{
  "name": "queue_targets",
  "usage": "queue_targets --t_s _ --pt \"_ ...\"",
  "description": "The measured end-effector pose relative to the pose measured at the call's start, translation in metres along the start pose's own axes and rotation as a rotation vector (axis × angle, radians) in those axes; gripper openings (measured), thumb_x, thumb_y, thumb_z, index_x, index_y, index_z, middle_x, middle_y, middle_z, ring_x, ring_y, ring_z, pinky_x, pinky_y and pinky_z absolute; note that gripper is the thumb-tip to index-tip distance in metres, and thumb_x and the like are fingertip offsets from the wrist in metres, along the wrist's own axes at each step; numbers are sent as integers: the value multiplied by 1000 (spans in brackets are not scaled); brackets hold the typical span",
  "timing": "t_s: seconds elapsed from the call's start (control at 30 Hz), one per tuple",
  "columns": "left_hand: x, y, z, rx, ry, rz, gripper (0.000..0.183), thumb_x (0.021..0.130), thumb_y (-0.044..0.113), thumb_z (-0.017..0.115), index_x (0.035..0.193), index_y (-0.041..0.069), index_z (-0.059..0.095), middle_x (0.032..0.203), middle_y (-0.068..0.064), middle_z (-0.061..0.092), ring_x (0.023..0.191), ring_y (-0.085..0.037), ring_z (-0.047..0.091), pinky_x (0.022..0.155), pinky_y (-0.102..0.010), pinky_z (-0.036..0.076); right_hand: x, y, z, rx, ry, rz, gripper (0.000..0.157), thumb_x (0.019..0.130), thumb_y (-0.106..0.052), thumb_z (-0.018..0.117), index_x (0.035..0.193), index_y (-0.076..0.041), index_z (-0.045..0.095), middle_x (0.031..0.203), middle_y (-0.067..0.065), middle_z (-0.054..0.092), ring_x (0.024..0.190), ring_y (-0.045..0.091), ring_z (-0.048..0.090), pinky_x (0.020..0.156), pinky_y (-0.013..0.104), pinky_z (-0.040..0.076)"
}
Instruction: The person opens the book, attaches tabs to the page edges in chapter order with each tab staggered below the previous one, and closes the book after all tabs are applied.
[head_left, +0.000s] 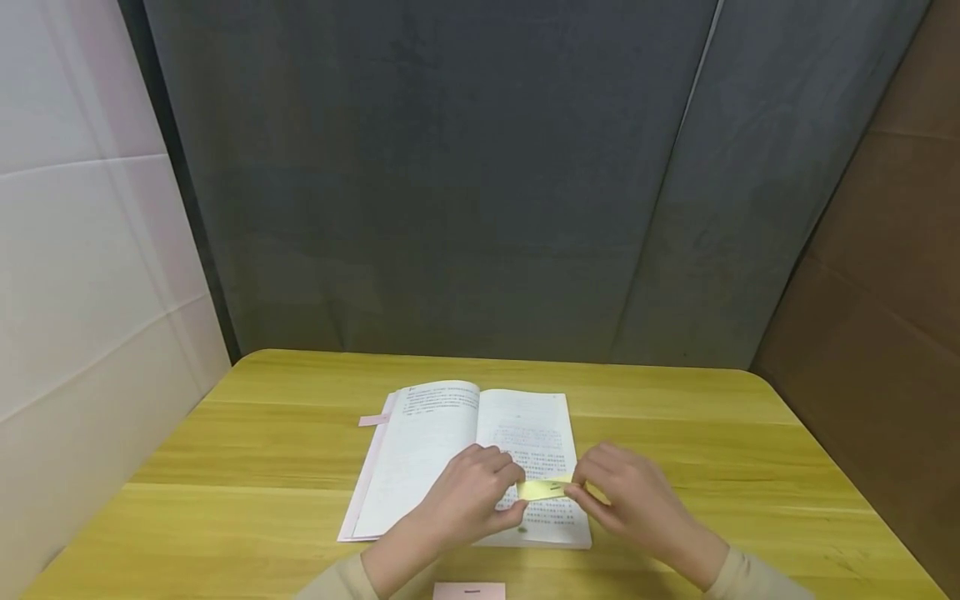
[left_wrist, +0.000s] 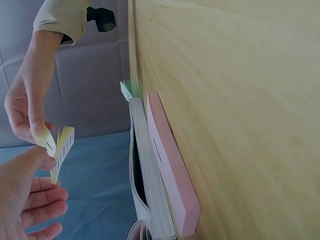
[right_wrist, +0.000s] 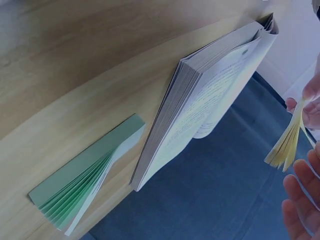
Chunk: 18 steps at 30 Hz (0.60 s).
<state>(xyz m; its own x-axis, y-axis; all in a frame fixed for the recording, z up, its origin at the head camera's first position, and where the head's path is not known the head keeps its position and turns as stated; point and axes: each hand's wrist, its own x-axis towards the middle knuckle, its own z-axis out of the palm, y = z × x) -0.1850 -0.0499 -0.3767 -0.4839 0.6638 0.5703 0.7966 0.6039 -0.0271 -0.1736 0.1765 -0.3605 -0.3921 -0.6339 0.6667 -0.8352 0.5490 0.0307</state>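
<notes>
Yellow notepad (head_left: 538, 490), dark dash (head_left: 557, 487), pinching fingers (head_left: 512, 476), open book (head_left: 420, 467), print illegibly small

We note: table (head_left: 675, 433), smooth wood grain; book (head_left: 431, 454) and yellow notepad (head_left: 542, 489), matt paper; curtain (head_left: 450, 183) beyond the table's far edge, cloth.

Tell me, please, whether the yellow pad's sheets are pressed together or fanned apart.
Fanned apart: in the right wrist view, the yellow pad splays into separate leaves at its lower end.
</notes>
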Motion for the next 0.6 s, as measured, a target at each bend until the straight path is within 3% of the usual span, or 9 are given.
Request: queue_targets --t_s 0.23,0.37,0.6 --pt "0 -1 4 14 5 14 18 67 30 65 75 15 64 68 9 56 58 -4 45 55 -18 36 2 -4 -1 -24 7 -117 21 88 -25 52 71 -15 56 74 -9 52 69 7 50 59 19 43" --pt "0 0 7 35 3 22 18 66 31 65 74 15 64 66 9 54 57 -5 44 54 -18 36 3 -7 -1 -69 24 -194 24 90 -23 48 69 -14 55 73 -8 53 68 9 51 55 18 41" --pt "2 2 10 58 6 31 17 64 30 64 70 15 62 61 9 49 54 -5 41 51 -18 33 4 -14 0 -135 36 -261 30 92 -21 42 64 -15 52 72 -6 54 68 10 52 55 19 42"
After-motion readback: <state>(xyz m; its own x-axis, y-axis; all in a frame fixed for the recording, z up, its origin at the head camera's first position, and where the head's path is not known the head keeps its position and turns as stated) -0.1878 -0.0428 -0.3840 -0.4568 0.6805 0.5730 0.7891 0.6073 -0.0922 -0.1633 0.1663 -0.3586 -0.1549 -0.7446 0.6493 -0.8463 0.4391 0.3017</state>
